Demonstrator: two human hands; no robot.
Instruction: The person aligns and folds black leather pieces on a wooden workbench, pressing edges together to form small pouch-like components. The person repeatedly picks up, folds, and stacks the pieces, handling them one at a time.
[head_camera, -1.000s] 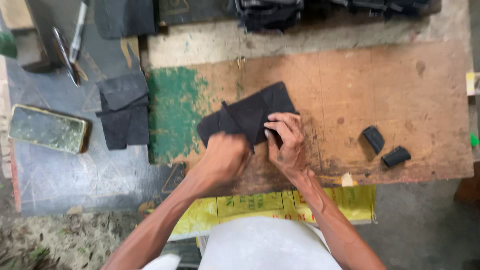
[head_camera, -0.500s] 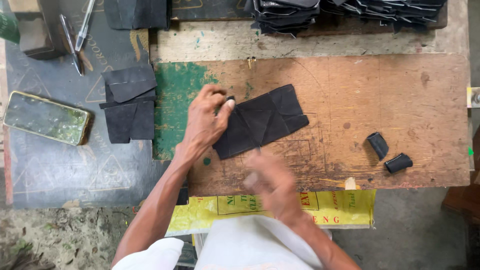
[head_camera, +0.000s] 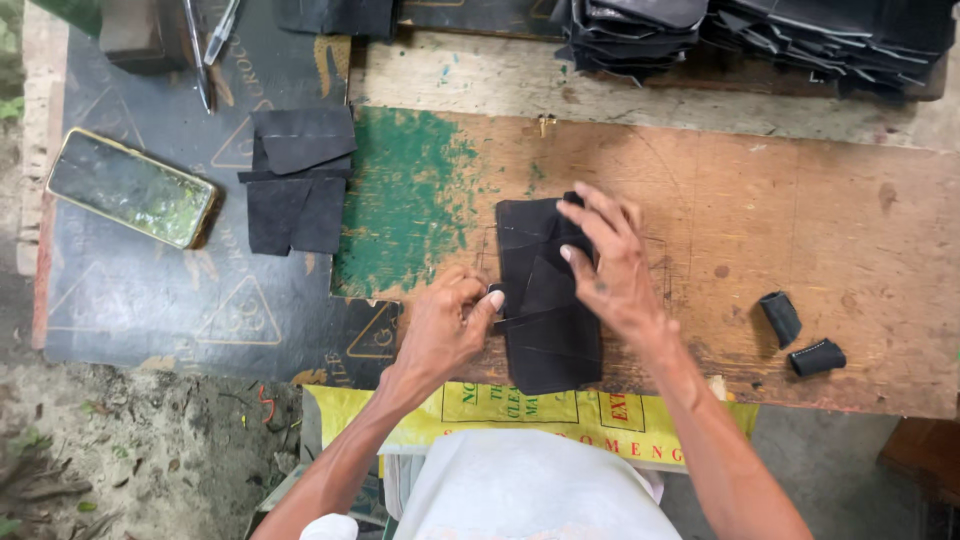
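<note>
A black leather piece (head_camera: 548, 330), folded like a flat wallet panel, lies upright on the worn wooden board (head_camera: 800, 230) near its front edge. My left hand (head_camera: 447, 322) pinches a small tab at the piece's left edge between thumb and fingers. My right hand (head_camera: 610, 268) rests on the upper right of the piece, its fingers spread and pressing it flat.
More black leather pieces (head_camera: 297, 180) lie on a dark mat at the left beside a phone (head_camera: 132, 187). Two small black leather rolls (head_camera: 800, 338) sit at the right. Stacks of black pieces (head_camera: 740, 30) line the far edge. Metal tools (head_camera: 208, 40) lie top left.
The leather piece has turned from slanted to upright and moved nearer the front edge. My left hand shifted to its left edge; my right hand came back onto it.
</note>
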